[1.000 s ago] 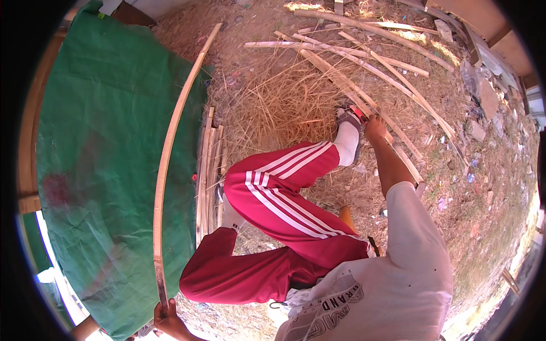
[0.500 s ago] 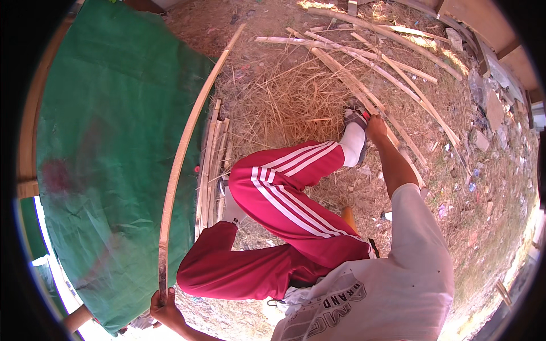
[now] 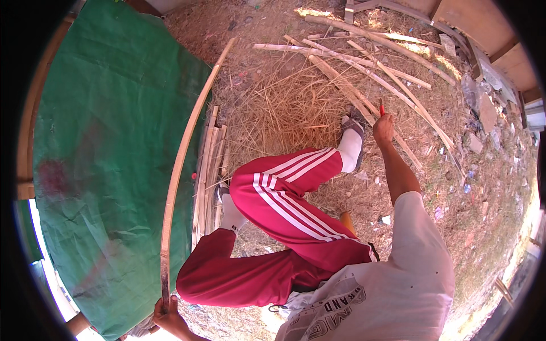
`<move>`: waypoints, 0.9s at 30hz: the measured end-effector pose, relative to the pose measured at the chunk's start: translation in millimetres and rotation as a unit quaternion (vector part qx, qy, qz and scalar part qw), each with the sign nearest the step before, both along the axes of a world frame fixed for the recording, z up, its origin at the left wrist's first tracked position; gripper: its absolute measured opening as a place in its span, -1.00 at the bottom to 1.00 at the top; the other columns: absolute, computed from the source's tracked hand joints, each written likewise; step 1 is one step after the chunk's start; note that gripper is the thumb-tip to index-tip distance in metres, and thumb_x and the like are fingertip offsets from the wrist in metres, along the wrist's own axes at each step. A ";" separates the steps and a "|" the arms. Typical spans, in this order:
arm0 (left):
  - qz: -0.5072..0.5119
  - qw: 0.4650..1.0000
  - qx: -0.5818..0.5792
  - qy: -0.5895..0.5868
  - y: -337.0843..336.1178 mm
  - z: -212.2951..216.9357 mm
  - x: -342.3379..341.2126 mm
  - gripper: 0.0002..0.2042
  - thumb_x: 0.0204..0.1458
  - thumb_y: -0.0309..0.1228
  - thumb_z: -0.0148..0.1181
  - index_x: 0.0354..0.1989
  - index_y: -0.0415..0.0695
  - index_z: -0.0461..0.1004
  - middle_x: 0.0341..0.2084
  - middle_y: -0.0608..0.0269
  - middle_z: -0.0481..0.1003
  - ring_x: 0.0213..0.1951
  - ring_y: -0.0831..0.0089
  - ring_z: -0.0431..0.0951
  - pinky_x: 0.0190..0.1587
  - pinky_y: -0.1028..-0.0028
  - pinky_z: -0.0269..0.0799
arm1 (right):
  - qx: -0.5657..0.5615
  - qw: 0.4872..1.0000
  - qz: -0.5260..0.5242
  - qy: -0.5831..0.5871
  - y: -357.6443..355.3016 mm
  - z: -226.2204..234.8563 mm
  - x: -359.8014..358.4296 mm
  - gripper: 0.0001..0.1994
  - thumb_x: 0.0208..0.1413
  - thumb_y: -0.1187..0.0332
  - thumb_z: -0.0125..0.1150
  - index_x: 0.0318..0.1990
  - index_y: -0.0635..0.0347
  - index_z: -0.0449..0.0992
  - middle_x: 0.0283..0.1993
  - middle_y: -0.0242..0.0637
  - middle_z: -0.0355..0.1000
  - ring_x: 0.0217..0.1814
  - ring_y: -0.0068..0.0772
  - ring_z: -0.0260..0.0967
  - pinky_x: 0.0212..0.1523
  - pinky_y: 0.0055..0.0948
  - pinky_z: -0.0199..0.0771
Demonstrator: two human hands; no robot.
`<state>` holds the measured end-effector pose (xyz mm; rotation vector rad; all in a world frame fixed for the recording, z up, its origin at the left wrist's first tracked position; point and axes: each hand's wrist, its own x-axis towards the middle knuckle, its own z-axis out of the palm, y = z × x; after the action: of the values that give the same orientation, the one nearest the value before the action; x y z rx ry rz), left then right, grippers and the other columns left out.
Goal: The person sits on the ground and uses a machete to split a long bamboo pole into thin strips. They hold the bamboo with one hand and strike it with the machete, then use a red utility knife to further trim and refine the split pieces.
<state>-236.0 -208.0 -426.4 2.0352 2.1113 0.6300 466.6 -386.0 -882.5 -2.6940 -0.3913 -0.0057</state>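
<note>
At the lower left, my left hand [image 3: 169, 319] is closed round the dark near end of a long wooden strip [image 3: 180, 159]. The strip rises in a bend past my left knee, in front of the green sheet. Out to the right, my right hand [image 3: 383, 131] is closed on a small red-handled tool [image 3: 381, 109]. A thin dark tip shows beyond the red part, too small to name the tool's kind. This hand is just right of my shoe [image 3: 352, 117], above several strips [image 3: 348, 85] lying on the ground.
A big green sheet [image 3: 114, 153] hangs along the left. More strips are stacked in a bundle [image 3: 207, 176] beside it. Straw-like shavings [image 3: 284, 108] cover the ground past my knees. Stones and litter [image 3: 472, 142] lie at the right, by wooden boards [image 3: 472, 28].
My right hand has shifted away from the shoe, and the red-handled tool now shows more clearly. The strip in my left hand has slid a little nearer, its far end lower.
</note>
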 end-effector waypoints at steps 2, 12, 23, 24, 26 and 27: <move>-0.004 1.000 -0.008 0.013 -3.8 3.0 -4.3 -0.76 -0.13 -0.50 0.43 -0.38 -0.41 0.53 -0.59 0.25 0.43 -0.48 0.47 0.37 -0.41 0.43 0.29 | 0.041 0.991 -0.125 0.014 5.8 48.8 -0.5 -0.76 0.22 0.36 -0.05 -0.11 0.39 0.31 -0.06 0.24 0.34 -0.06 0.34 0.37 -0.06 0.09 0.41; 0.019 0.999 0.006 -0.038 -3.9 -11.1 8.6 -0.77 -0.17 -0.52 0.49 -0.41 -0.37 0.55 -0.64 0.43 0.42 -0.55 0.63 0.25 -0.49 0.55 0.10 | 0.084 0.979 -0.168 -0.084 -105.3 117.8 -53.8 -0.53 -0.02 -0.01 0.37 -0.27 0.32 0.59 -0.10 0.19 0.44 -0.10 0.12 0.44 -0.05 -0.05 0.43; -0.018 0.997 0.031 -0.072 -2.4 -11.3 -29.4 -0.72 -0.13 -0.50 0.47 -0.29 -0.41 0.56 -0.54 0.25 0.49 -0.45 0.48 0.43 -0.33 0.44 0.36 | 0.288 0.956 -0.055 -0.024 -16.6 148.9 -176.7 -0.74 0.09 0.25 0.31 -0.19 0.28 0.62 -0.29 0.00 0.53 -0.20 -0.06 0.50 -0.18 -0.13 0.49; -0.018 0.997 0.034 -0.069 -4.6 -11.7 -26.7 -0.73 -0.13 -0.50 0.46 -0.30 -0.41 0.55 -0.54 0.25 0.49 -0.45 0.47 0.43 -0.33 0.44 0.36 | 0.381 0.910 -0.075 0.143 -11.3 172.9 -179.9 -0.72 0.11 0.24 0.33 -0.17 0.28 0.61 -0.38 -0.13 0.51 -0.35 -0.26 0.47 -0.34 -0.27 0.46; -0.028 0.997 0.035 -0.064 -6.6 -9.8 -14.4 -0.74 -0.12 -0.50 0.45 -0.32 -0.41 0.55 -0.55 0.24 0.49 -0.47 0.47 0.42 -0.35 0.44 0.35 | 0.457 0.832 -0.130 0.288 -0.1 200.8 -188.4 -0.71 0.13 0.23 0.35 -0.16 0.31 0.60 -0.51 -0.31 0.46 -0.56 -0.52 0.41 -0.54 -0.46 0.39; -0.041 0.997 0.029 -0.052 -4.0 -8.8 -8.6 -0.77 -0.12 -0.50 0.43 -0.36 -0.40 0.56 -0.59 0.26 0.48 -0.51 0.47 0.40 -0.39 0.43 0.30 | 0.467 0.827 -0.128 0.285 5.3 196.7 -193.1 -0.71 0.13 0.23 0.35 -0.18 0.32 0.60 -0.54 -0.36 0.43 -0.61 -0.59 0.36 -0.60 -0.52 0.34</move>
<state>-244.5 -212.0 -435.3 2.0592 1.9626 0.7742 273.5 -380.7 -685.8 -1.6303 0.1544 0.4116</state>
